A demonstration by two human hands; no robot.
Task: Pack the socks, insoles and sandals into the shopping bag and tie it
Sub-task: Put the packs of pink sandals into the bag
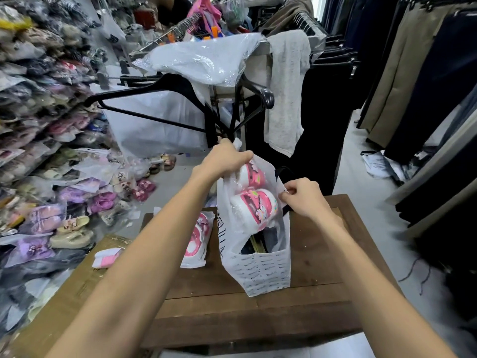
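On the table's (322, 257) middle stands the bag (260, 267), mouth up. One sandal pack (254, 202) sits half inside its mouth; dark items lie deeper, not identifiable. Left hand (227, 158) grips the bag's far rim together with the pack; right hand (304, 195) pinches the near rim. A second sandal pack (197, 239) lies beside the bag near the left edge, unpacked. A pink-white bundle (107, 258) rests on cardboard (77, 288) beyond that edge. Judgement: packing incomplete; tying not begun.

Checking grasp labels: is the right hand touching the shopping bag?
Touching. The head view shows the right hand pinching the shopping bag at its rim.
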